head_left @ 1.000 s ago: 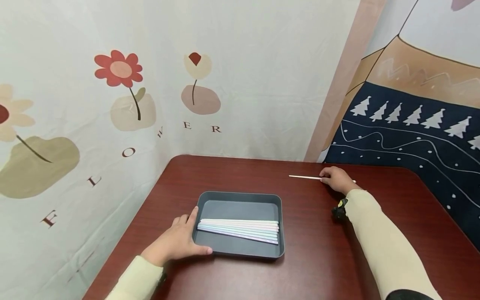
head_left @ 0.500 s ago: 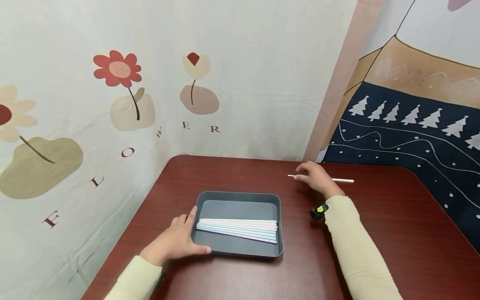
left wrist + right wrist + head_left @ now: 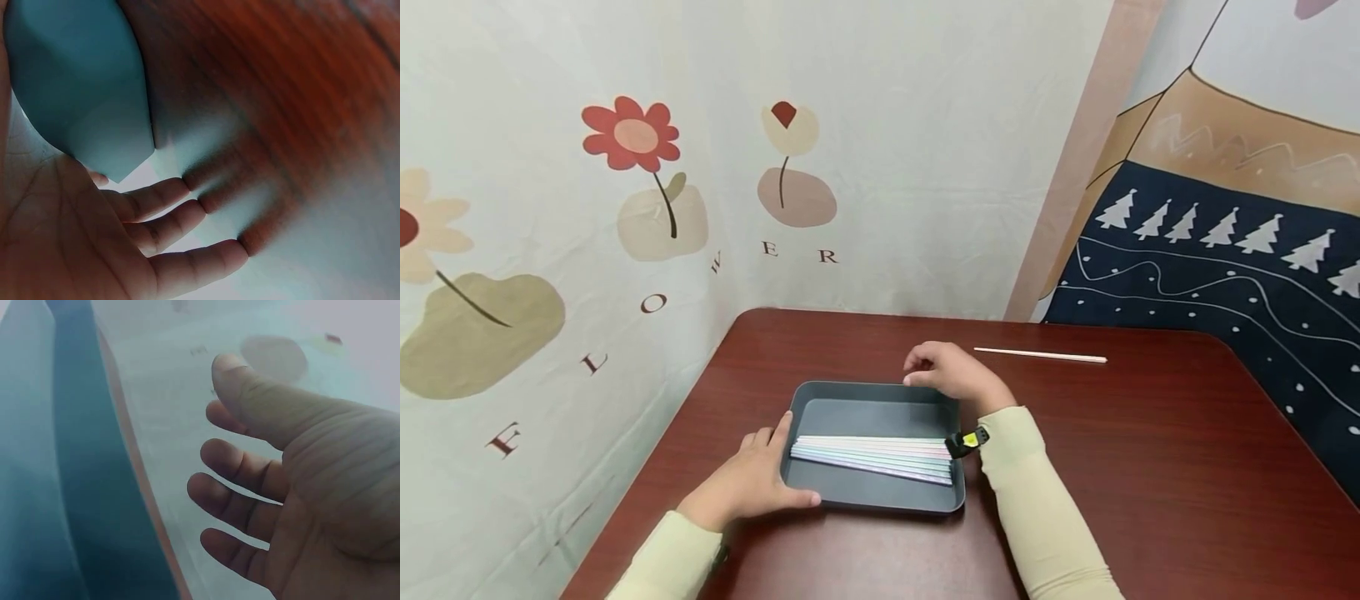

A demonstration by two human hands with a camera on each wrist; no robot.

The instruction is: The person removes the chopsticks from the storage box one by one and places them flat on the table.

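A dark grey rectangular tray (image 3: 880, 497) holds several pastel chopsticks (image 3: 872, 458), fanned out slightly side by side. At its left end my left hand (image 3: 748, 479) rests against the wall, thumb at the near corner. In the left wrist view, three fingers (image 3: 194, 265) reach out fairly straight beside the tray's outer wall (image 3: 81, 94). Over the tray's far right rim, my right hand (image 3: 955, 373) hovers with loosely bent fingers. The right wrist view shows that palm holding nothing. White chopstick material (image 3: 1041, 355) lies behind the tray to the right; whether it is one or a pair is unclear.
The red-brown wooden table (image 3: 1150, 467) has rounded far corners. A pale curtain (image 3: 925, 167) with printed flowers hangs behind and to the left. A dark blue printed cloth (image 3: 1210, 267) hangs at the right.
My right hand has moved left, away from the white chopstick material, to above the tray's far right rim. That material stays on the table, now uncovered. My left hand has kept its place.
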